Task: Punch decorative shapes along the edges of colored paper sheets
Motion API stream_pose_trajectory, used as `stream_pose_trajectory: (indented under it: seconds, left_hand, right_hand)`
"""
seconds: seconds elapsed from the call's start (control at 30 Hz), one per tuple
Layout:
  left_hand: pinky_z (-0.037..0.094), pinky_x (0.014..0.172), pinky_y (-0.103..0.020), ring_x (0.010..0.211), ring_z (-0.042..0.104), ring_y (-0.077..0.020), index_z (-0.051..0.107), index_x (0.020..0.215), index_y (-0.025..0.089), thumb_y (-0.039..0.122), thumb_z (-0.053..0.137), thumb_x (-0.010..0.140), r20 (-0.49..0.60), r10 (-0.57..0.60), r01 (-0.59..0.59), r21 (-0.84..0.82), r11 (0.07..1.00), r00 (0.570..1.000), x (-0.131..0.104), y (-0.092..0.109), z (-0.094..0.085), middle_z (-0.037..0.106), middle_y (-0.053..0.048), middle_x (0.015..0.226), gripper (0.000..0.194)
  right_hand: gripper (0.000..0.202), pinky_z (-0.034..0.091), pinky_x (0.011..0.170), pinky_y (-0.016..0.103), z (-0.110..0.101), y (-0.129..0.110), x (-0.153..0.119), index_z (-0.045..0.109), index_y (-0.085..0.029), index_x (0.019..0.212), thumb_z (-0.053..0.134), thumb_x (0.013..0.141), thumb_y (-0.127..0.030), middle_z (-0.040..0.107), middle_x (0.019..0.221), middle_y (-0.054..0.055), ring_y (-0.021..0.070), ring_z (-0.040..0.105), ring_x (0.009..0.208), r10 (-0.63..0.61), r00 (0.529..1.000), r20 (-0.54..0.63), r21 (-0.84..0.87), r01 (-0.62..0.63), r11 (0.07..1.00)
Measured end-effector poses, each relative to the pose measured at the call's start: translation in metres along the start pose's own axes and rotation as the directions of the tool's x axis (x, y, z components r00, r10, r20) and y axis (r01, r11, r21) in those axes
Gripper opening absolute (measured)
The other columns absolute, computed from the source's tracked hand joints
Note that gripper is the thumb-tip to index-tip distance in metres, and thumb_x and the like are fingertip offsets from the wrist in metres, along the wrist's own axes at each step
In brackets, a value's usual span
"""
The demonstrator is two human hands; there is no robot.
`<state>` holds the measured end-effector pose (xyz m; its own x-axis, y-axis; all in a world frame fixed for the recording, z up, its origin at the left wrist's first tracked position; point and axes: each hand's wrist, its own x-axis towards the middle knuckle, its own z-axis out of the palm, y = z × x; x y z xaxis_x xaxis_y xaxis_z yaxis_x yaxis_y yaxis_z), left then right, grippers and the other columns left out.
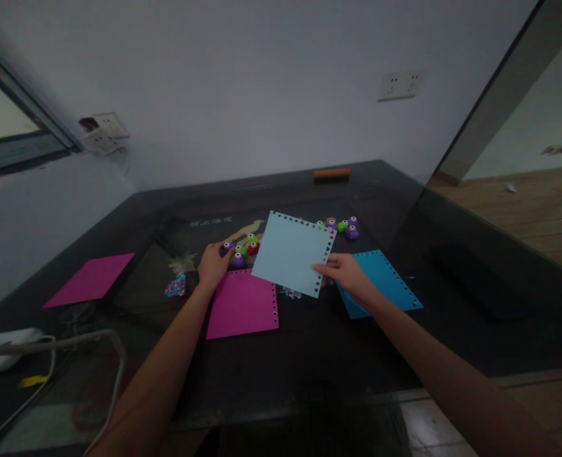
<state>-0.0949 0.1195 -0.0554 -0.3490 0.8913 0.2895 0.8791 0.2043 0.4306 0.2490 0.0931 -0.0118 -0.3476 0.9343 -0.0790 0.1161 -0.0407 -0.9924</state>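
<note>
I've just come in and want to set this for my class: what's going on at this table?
A person's right hand holds up a pale blue sheet with small holes along two edges. The left hand is at a cluster of small coloured round pieces; whether it grips one is unclear. A pink sheet and a brighter blue sheet, both edged with holes, lie on the dark table.

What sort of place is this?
Likely a room in a home or small office: a dark table by a plain wall, wall sockets and wood-look flooring at right.
</note>
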Motion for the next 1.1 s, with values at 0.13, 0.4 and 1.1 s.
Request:
stream_pose_trajectory:
  seconds: [0.13,0.4,1.1]
  left_hand:
    - [0.044,0.085,-0.034,0.099,0.058,-0.0266,0.061,0.111,0.016,0.038,0.051,0.085,-0.016,0.028,-0.029,-0.044,0.999,0.999,-0.003,-0.002,-0.002,0.063,-0.013,0.106,0.035]
    - [0.043,0.090,-0.037,0.096,0.059,-0.0246,0.063,0.109,0.016,0.020,0.058,0.078,-0.102,0.065,-0.089,-0.248,0.965,0.993,-0.005,-0.005,-0.006,0.065,-0.010,0.102,0.032]
    - [0.046,0.062,-0.020,0.074,0.060,-0.0106,0.061,0.114,0.020,0.034,0.073,0.071,0.247,-0.003,0.242,-0.949,0.201,0.969,-0.078,0.108,-0.041,0.066,-0.005,0.101,0.046]
  right_hand:
    - [0.021,0.033,0.044,0.025,0.002,-0.001,-0.001,0.064,-0.014,0.073,0.069,0.069,-0.034,0.066,0.060,0.004,0.0119,0.055,0.049,0.010,1.000,-0.023,0.007,-0.010,1.000]
    - [0.020,0.033,0.045,0.024,0.003,-0.001,-0.001,0.066,-0.012,0.072,0.071,0.067,-0.031,0.065,0.060,0.004,0.0107,0.053,0.047,-0.004,0.999,-0.048,0.040,0.006,0.999]
    - [0.020,0.034,0.044,0.025,0.000,-0.009,-0.004,0.061,-0.017,0.066,0.071,0.066,-0.034,0.057,0.048,-0.002,0.0102,0.049,0.043,-0.148,0.954,-0.259,0.179,0.199,0.964]
